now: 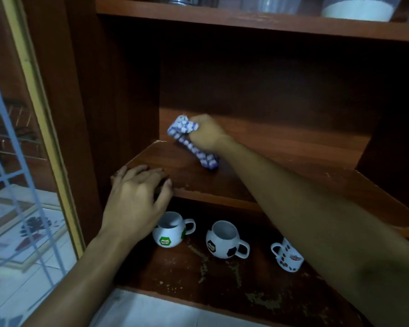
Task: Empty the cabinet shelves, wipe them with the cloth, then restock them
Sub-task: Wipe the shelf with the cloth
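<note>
A blue-and-white checked cloth [191, 140] lies bunched on the bare middle shelf [281, 156] of a brown wooden cabinet, near its back left corner. My right hand [208, 134] grips the cloth and holds it down on the shelf board. My left hand [137, 201] rests with spread fingers on the shelf's front left edge, holding nothing. On the shelf below stand three mugs: a round white one with a green logo [169, 234], a football-patterned one [224, 240], and a white one with brown spots [287, 257], partly hidden by my right forearm.
The upper shelf [222, 20] carries glass jars and a white container [357, 9]. The lower shelf's surface is scuffed and stained. An open glass cabinet door with a yellow frame [45, 114] stands at the left. White tiles show below.
</note>
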Motion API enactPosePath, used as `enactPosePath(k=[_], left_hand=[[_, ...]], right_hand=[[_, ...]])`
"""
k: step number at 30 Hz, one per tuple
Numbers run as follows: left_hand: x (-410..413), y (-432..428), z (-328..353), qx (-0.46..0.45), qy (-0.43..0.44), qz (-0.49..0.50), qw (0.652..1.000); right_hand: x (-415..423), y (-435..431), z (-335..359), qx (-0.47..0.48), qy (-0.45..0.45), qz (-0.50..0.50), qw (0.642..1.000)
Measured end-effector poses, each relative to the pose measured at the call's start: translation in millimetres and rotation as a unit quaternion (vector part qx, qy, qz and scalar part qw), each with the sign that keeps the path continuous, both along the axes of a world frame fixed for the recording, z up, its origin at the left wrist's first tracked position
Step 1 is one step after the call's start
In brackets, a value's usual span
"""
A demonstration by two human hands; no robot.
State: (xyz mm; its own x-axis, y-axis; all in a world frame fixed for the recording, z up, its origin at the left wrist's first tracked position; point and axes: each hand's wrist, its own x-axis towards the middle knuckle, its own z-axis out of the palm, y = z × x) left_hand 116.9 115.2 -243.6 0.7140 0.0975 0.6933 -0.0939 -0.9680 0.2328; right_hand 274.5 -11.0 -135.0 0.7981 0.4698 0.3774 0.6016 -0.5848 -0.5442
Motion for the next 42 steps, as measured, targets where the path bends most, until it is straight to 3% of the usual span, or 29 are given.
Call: enactPosePath(k=[4, 12, 20, 32, 37, 42], left_hand=[[-3.3, -1.8, -4.4, -0.010, -0.015, -0.020, 1.000], [-14.0, 8.1, -8.7, -0.013, -0.107, -0.039, 0.993], [-20.4, 0.9, -3.6, -0.017, -0.129, -0.027, 0.991], [7.0, -68.9, 9.6, 0.011, -0.038, -0.154, 0.987], [22.2, -98.7, 17.7, 0.030, -0.020, -0.169, 0.985], [26.6, -111.5, 16.6, 0.069, 0.004, -0.157, 0.985]], right_hand=[[14.1, 15.7, -3.9, -0.043, 0.003, -0.054, 0.998], [-21.7, 32.1, -19.2, -0.124, -0.016, 0.135, 0.983], [-51.3, -36.4, -16.1, -0.118, -0.028, 0.177, 0.977], [-80.2, -223.6, -1.3, -0.193, 0.043, 0.002, 0.980], [-98.3, -287.1, 9.3, -0.202, 0.087, -0.130, 0.967], [-119.6, -306.3, 13.8, -0.207, 0.103, -0.174, 0.957]])
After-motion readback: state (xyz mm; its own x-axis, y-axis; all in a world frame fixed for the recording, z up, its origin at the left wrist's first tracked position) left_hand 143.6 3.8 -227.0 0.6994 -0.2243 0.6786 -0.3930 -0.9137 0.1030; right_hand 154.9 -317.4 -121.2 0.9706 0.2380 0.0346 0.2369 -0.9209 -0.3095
